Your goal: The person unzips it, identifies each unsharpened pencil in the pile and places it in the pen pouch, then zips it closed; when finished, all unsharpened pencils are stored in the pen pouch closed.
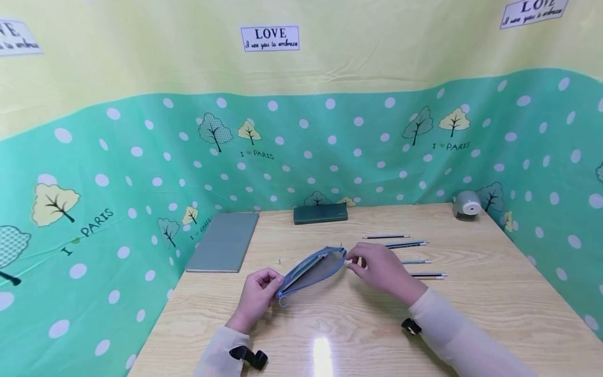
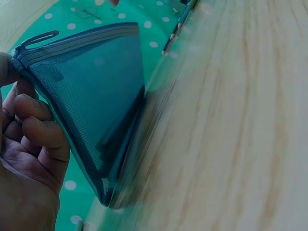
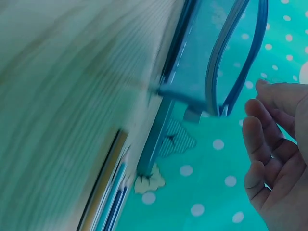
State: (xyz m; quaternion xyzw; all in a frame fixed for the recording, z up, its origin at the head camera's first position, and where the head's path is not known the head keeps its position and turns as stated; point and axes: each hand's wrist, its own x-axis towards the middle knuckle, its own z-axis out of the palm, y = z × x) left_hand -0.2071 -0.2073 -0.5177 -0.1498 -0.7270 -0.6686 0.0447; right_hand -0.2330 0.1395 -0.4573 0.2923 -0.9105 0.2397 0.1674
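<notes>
A blue mesh zipper pouch [image 1: 325,275] is held above the table with its mouth unzipped and spread. My left hand [image 1: 256,293] pinches its near left corner, beside the zipper pull; in the left wrist view the thumb and fingers [image 2: 41,132] grip that corner. Dark, slender shapes show through the mesh [image 2: 96,82], but their kind is unclear. My right hand [image 1: 377,264] hovers by the pouch's far right end. In the right wrist view its fingers [image 3: 257,139] are loosely bent, with nothing between them, apart from the zipper edge [image 3: 219,53].
Several pencils [image 1: 407,244] lie on the wooden table [image 1: 471,314] beyond and right of my right hand. A grey flat book [image 1: 223,243] lies at the left, a dark green case [image 1: 320,214] at the back. A small grey device [image 1: 466,204] stands at the back right corner.
</notes>
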